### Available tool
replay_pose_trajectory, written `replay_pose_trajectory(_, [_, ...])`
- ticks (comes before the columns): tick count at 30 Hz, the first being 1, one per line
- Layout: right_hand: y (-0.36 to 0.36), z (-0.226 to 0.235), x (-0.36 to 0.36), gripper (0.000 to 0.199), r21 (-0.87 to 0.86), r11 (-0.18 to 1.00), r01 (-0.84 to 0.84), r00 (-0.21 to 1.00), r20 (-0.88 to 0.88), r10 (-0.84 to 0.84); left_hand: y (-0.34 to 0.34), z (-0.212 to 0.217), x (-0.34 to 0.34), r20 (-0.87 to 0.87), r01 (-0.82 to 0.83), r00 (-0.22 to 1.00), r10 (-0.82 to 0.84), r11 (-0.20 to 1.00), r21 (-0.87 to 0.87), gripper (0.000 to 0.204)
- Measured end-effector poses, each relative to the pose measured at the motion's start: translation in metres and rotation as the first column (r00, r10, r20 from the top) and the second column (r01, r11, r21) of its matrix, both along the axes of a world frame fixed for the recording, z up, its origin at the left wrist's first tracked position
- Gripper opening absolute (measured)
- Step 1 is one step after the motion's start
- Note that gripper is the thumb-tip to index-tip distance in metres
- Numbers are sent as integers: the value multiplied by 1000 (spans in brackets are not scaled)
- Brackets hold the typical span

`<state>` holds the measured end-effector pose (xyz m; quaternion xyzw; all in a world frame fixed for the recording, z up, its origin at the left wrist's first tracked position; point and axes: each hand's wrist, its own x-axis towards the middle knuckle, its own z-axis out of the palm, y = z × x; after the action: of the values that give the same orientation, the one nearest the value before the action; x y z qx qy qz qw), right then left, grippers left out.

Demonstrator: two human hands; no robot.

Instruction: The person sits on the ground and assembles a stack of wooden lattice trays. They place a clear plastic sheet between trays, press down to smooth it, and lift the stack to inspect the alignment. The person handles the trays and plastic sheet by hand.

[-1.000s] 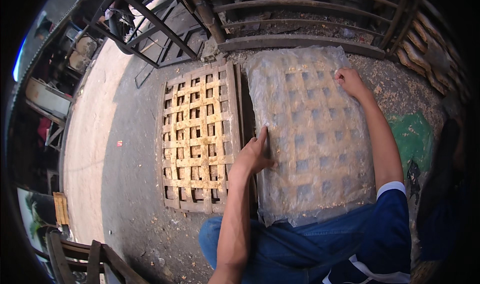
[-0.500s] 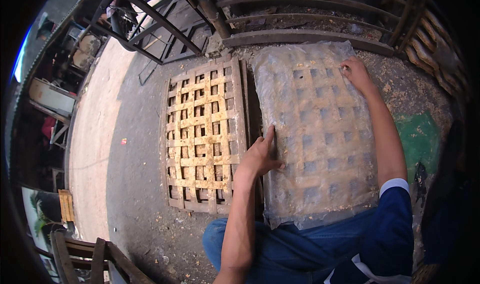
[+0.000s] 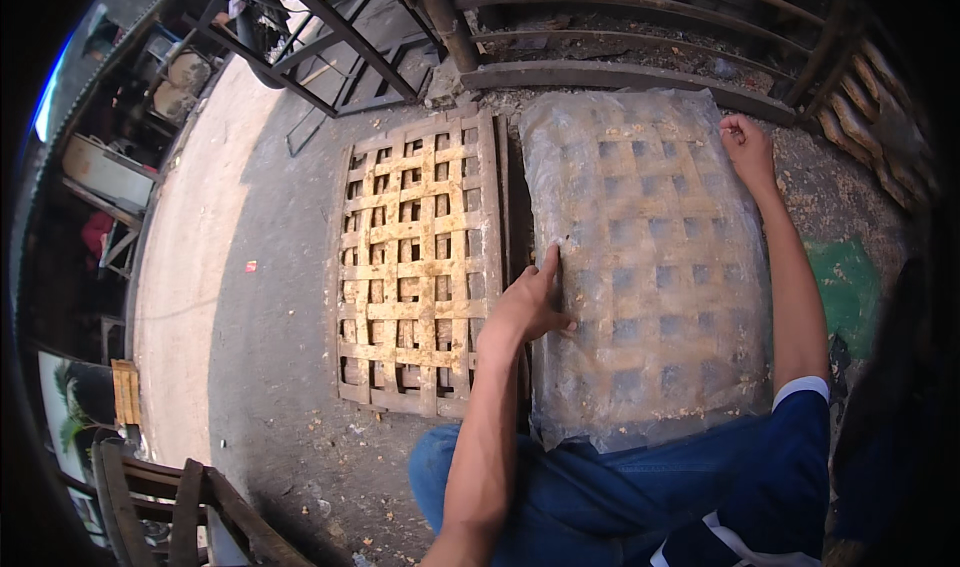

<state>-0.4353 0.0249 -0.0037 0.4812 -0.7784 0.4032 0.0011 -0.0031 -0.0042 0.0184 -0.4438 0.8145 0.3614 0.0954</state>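
A cloudy plastic sheet (image 3: 640, 267) covers a rectangular lattice whose square gaps show through it, directly in front of me. My left hand (image 3: 525, 302) rests at the sheet's left edge, index finger pointing away from me and thumb out over the plastic. At the far right corner, my right hand (image 3: 750, 154) has its fingers curled together beside the sheet's edge; whatever they pinch is too small to make out. To the left lies a woven lattice tray (image 3: 428, 277) of yellowish flat strips in a worn wooden frame. Pale crumbs dot the sheet.
A slatted wooden rack (image 3: 630, 75) stands along the far side, with a dark metal frame (image 3: 340, 42) at its left. Green plastic (image 3: 840, 287) lies on the ground to the right. A wooden slatted piece (image 3: 190, 507) is at the near left.
My right hand has shifted from over the sheet's far corner outward to the right, just past its edge. The left hand stays at the left edge. The view has turned slightly.
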Motion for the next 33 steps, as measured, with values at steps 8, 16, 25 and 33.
replay_pose_trajectory(8, [225,-38,-119,51,386,745,544,828,-101,-551,-8,-20,10,-123,12,992,-18,999,-46,122])
replay_pose_trajectory(16, [229,-40,-48,34,114,910,399,913,47,-406,-8,-29,20,-169,28,985,-42,996,-86,122])
replay_pose_trajectory(25, [15,-11,101,26,-99,985,-138,964,216,157,-9,-26,16,-121,7,993,-8,1000,-7,124])
replay_pose_trajectory(33, [-97,-61,116,88,-28,982,184,875,-450,-177,0,8,-2,25,26,999,-26,1000,-3,123])
